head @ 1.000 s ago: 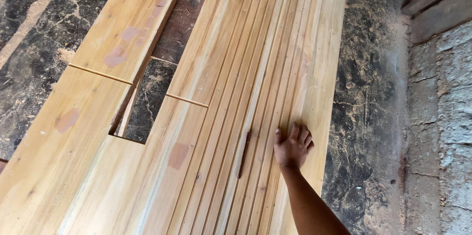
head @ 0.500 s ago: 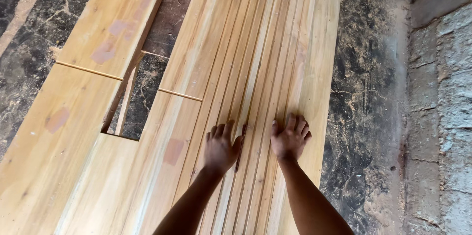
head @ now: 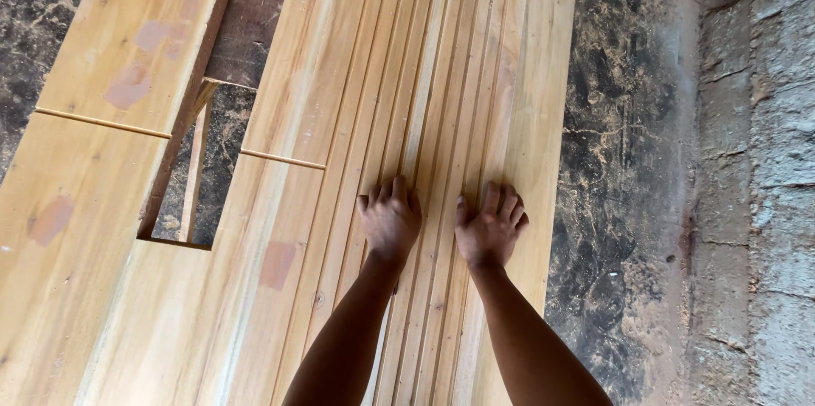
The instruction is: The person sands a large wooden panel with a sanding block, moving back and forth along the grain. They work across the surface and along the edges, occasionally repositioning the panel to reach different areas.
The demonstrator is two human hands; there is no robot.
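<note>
Several long pale wooden planks (head: 441,75) lie edge to edge, running away from me. My left hand (head: 390,217) rests palm down on the narrow strips near the middle of the stack, fingers together. A little to its right, my right hand (head: 491,228) presses flat on the neighbouring strips, fingers slightly spread. Neither hand holds anything. A thin gap between strips runs between the two hands.
Wider boards (head: 127,49) with pinkish patches lie at the left, with a rectangular gap (head: 182,202) showing dark floor. Dusty dark floor (head: 628,160) borders the planks on the right, and a rough grey block wall (head: 764,160) stands beyond it.
My left hand came into view and settled on the planks beside my right hand. Both hands have slid slightly toward me, and the view shifted.
</note>
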